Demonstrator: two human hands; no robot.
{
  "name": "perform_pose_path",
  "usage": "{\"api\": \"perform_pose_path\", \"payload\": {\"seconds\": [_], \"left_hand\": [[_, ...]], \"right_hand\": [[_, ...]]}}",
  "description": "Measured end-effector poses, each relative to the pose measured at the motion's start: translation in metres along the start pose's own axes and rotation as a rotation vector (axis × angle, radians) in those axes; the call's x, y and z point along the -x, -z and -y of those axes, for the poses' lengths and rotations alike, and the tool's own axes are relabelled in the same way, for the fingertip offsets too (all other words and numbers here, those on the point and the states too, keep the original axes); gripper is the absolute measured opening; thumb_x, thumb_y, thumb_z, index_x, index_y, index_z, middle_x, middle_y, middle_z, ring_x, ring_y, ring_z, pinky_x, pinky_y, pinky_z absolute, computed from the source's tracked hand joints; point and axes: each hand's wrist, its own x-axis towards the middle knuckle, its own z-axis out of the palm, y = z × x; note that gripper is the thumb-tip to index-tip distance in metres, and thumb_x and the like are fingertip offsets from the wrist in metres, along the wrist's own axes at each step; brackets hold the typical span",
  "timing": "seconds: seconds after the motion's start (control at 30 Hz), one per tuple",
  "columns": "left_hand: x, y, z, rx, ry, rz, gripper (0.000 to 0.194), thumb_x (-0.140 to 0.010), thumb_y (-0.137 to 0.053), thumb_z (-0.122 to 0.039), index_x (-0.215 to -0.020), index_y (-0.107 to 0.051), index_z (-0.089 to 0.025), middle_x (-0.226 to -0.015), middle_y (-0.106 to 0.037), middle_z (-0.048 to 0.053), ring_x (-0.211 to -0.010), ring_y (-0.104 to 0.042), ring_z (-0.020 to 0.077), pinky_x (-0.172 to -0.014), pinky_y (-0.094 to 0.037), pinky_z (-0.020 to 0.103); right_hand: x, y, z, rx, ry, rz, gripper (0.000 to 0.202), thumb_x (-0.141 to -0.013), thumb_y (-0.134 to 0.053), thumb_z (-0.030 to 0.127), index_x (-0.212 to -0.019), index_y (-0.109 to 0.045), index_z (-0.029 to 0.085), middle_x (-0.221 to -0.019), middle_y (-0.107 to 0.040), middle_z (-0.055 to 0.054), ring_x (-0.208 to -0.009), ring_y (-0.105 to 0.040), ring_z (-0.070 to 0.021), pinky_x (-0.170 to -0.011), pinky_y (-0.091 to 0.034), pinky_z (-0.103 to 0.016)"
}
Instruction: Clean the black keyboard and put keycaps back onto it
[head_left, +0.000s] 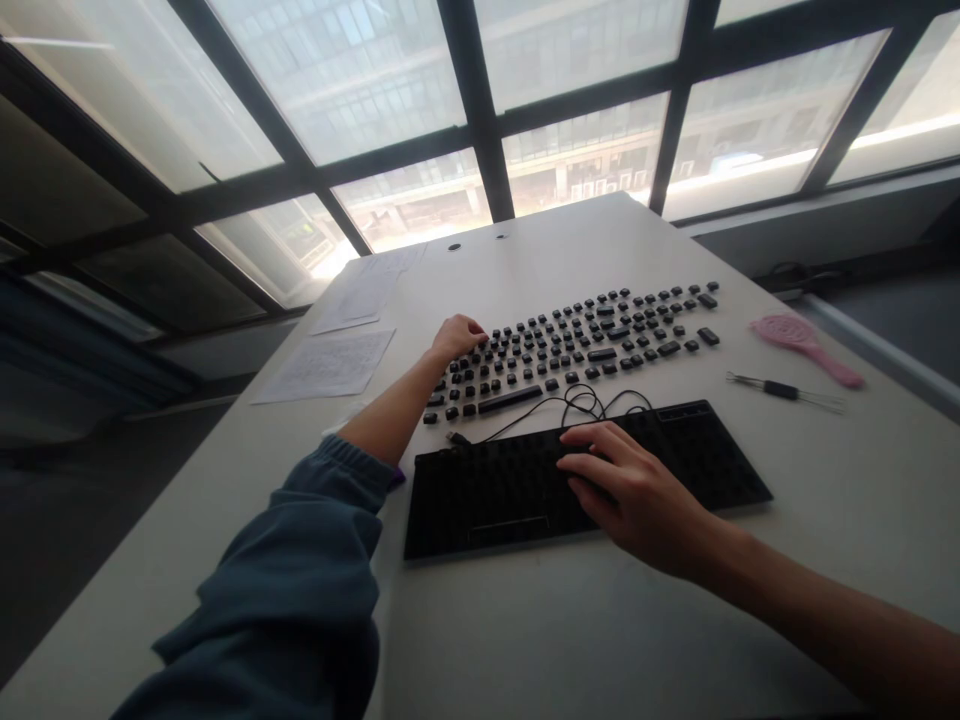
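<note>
Black keycaps [602, 355] lie loose in rows on the white table, beyond a black keyboard base [495, 490] whose keys are off. My left hand [459, 336] reaches to the upper left end of the rows, its fingers pinched at a keycap there; what lies between the fingertips is too small to make out. Over the middle of the keyboard base is my right hand [622, 490], fingers bent and apart, fingertips at the base, with nothing visible held. A black cable [517, 420] with a USB plug [457, 439] loops between base and keycaps.
A pink brush [802, 343] and a puller tool with a black grip and wire ends [781, 389] lie at the right. Printed sheets [326, 366] rest on the table's left side. Tall windows stand behind the white table [555, 240]. Something purple shows beside my left sleeve.
</note>
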Motion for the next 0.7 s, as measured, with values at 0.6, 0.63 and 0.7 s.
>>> {"api": "perform_pose_path", "payload": {"seconds": [0.6, 0.63, 0.7], "left_hand": [[0.196, 0.048, -0.006, 0.224, -0.277, -0.182, 0.027, -0.086, -0.069, -0.043, -0.096, -0.077, -0.019, -0.097, -0.079, 0.006, -0.092, -0.073, 0.0228, -0.087, -0.057, 0.035], [0.212, 0.044, -0.006, 0.246, -0.294, -0.145, 0.025, -0.087, -0.069, -0.042, -0.097, -0.076, -0.02, -0.097, -0.079, 0.005, -0.092, -0.073, 0.0225, -0.088, -0.057, 0.035], [0.235, 0.037, -0.006, 0.286, -0.326, -0.07, 0.022, -0.088, -0.069, -0.039, -0.098, -0.075, -0.021, -0.101, -0.078, 0.005, -0.095, -0.073, 0.0223, -0.092, -0.056, 0.035]], "right_hand": [[0.0, -0.001, 0.001, 0.009, 0.009, -0.003, 0.021, -0.094, -0.057, 0.009, -0.11, -0.068, 0.017, -0.119, -0.062, -0.014, -0.114, -0.06, -0.0272, -0.093, -0.058, -0.044], [0.0, -0.001, 0.001, 0.009, 0.009, -0.001, 0.021, -0.094, -0.057, 0.009, -0.11, -0.068, 0.017, -0.119, -0.062, -0.014, -0.114, -0.06, -0.0273, -0.093, -0.058, -0.044], [0.0, -0.002, 0.001, 0.01, 0.007, 0.009, 0.022, -0.094, -0.056, 0.009, -0.111, -0.068, 0.018, -0.119, -0.062, -0.014, -0.114, -0.06, -0.0277, -0.093, -0.058, -0.045]]}}
